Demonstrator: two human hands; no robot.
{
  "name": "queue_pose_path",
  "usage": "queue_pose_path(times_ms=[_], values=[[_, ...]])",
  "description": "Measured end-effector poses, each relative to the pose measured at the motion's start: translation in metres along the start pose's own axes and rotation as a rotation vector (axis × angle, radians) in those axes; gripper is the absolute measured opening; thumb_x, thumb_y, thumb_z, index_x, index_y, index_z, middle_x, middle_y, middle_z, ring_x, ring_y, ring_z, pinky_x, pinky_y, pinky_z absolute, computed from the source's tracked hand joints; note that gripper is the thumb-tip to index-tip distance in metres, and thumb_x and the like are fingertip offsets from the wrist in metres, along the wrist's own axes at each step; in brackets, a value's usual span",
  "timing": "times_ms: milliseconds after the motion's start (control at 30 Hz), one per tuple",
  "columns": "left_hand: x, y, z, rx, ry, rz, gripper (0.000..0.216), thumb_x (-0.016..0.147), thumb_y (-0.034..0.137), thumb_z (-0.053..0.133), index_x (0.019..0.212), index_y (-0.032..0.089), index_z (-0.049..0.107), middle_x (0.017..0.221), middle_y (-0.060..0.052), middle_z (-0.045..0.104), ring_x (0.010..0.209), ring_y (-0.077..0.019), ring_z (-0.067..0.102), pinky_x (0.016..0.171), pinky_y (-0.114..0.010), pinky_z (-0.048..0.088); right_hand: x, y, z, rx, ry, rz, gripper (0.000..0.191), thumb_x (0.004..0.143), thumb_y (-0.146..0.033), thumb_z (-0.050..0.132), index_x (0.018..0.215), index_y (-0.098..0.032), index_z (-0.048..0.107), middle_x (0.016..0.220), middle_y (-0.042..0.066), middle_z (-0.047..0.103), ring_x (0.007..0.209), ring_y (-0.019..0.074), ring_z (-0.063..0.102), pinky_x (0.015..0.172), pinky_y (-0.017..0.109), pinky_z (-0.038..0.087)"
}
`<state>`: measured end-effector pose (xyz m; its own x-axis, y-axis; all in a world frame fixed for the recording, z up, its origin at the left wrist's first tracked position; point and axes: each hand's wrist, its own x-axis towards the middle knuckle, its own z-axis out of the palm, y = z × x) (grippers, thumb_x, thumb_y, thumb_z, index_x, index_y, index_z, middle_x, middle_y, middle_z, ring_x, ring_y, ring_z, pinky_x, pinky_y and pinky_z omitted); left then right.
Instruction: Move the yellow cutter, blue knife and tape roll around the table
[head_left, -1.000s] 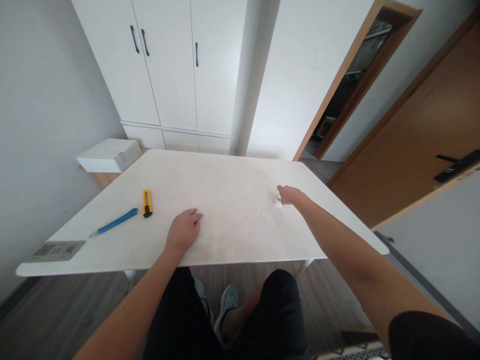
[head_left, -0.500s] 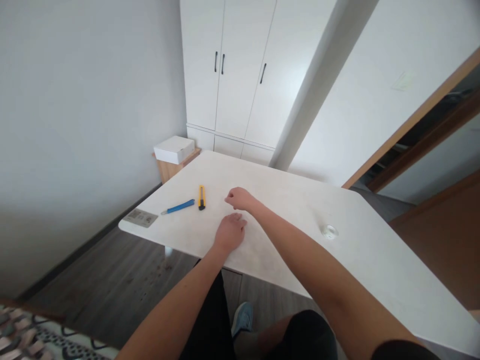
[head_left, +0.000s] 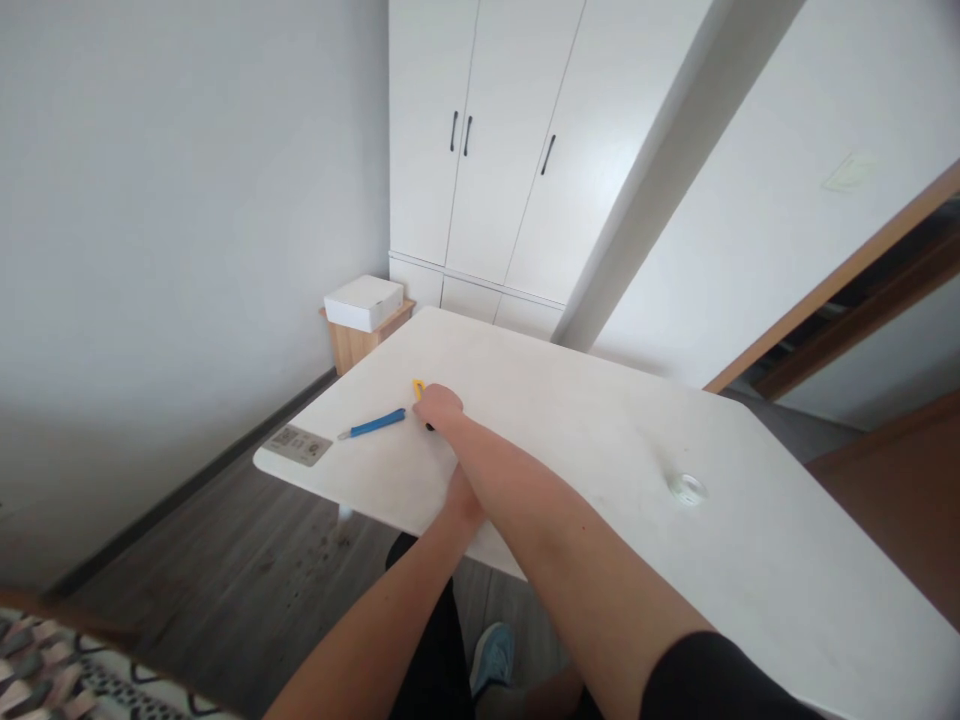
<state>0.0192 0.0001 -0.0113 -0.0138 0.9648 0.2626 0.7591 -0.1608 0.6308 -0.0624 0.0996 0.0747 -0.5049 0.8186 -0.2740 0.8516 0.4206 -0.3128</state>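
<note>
My right hand (head_left: pixel 440 405) is closed over a yellow utility knife (head_left: pixel 418 386) on the white table (head_left: pixel 570 410). The yellow end sticks out beyond my fingers and its black end shows below them; the middle is covered. My left hand (head_left: pixel 461 492) rests low over the table near its front edge, under my right forearm, which hides its fingers. Just left of the knife lies a blue pen-like tool (head_left: pixel 377 423) with a pale tip, touched by neither hand.
A clear roll of tape (head_left: pixel 687 489) lies on the table's right part. A grey printed label (head_left: pixel 296 445) is at the left corner. Beyond the table, a white box (head_left: pixel 364 303) sits on a wooden cabinet, beside a white wardrobe (head_left: pixel 487 150).
My right hand has moved left onto the utility knife, which now slants. My right forearm has come across my left hand. The view has shifted slightly.
</note>
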Motion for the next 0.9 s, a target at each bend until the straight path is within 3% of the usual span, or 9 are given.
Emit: queue_pose_path(times_ms=[100,200,367,467,567,700,900], values=[[0.003,0.002,-0.01,0.071,-0.007,0.056,0.027,0.095,0.021,0.043,0.107,0.018,0.068,0.113,-0.013,0.07,0.115,-0.0304,0.061,0.105,-0.048,0.046,-0.009,0.031,-0.014,-0.006,0.02,0.072,0.036,0.083,-0.029,0.063,0.114,-0.012,0.07,0.106,0.018,0.074,0.1,0.0283,0.07,0.076,0.032,0.055],[0.004,0.005,-0.017,0.179,-0.018,0.134,0.028,0.088,0.016,0.049,0.103,0.018,0.073,0.125,-0.014,0.067,0.123,-0.03,0.058,0.108,-0.048,0.043,-0.038,0.09,-0.037,-0.079,0.058,0.091,0.033,0.083,-0.027,0.061,0.11,-0.012,0.072,0.104,0.017,0.074,0.097,0.0268,0.07,0.076,0.031,0.053],[0.004,0.006,-0.018,0.351,-0.003,0.167,0.036,0.09,0.018,0.045,0.111,0.022,0.074,0.13,-0.011,0.066,0.123,-0.0261,0.059,0.107,-0.044,0.045,-0.139,0.229,-0.069,-0.224,0.128,0.153,0.031,0.084,-0.018,0.058,0.111,-0.017,0.072,0.114,0.012,0.071,0.105,0.0233,0.064,0.085,0.028,0.046],[0.005,0.005,-0.018,0.374,0.004,0.179,0.037,0.09,0.018,0.044,0.11,0.022,0.075,0.128,-0.011,0.067,0.122,-0.0263,0.06,0.106,-0.044,0.046,-0.208,0.306,-0.073,-0.308,0.153,0.268,0.029,0.085,-0.015,0.056,0.109,-0.018,0.071,0.112,0.01,0.07,0.104,0.0218,0.062,0.087,0.028,0.042],[0.005,0.004,-0.018,0.379,0.007,0.188,0.037,0.09,0.02,0.044,0.11,0.022,0.075,0.127,-0.011,0.068,0.121,-0.0267,0.06,0.106,-0.044,0.047,-0.261,0.362,-0.067,-0.319,0.135,0.369,0.027,0.086,-0.014,0.055,0.107,-0.018,0.071,0.11,0.01,0.068,0.102,0.0216,0.061,0.084,0.028,0.041],[0.005,0.002,-0.018,0.362,0.02,0.196,0.038,0.089,0.021,0.043,0.111,0.022,0.075,0.128,-0.01,0.068,0.121,-0.0266,0.061,0.107,-0.044,0.046,-0.295,0.396,-0.058,-0.27,0.175,0.429,0.028,0.087,-0.013,0.055,0.11,-0.02,0.07,0.113,0.009,0.066,0.104,0.0209,0.06,0.085,0.027,0.041],[0.003,0.004,-0.021,0.384,0.029,0.222,0.039,0.091,0.023,0.041,0.111,0.02,0.075,0.127,-0.011,0.068,0.12,-0.0256,0.061,0.108,-0.041,0.046,-0.297,0.401,-0.05,-0.224,0.254,0.468,0.029,0.091,-0.014,0.053,0.113,-0.022,0.069,0.116,0.009,0.065,0.108,0.0207,0.059,0.088,0.028,0.042]])
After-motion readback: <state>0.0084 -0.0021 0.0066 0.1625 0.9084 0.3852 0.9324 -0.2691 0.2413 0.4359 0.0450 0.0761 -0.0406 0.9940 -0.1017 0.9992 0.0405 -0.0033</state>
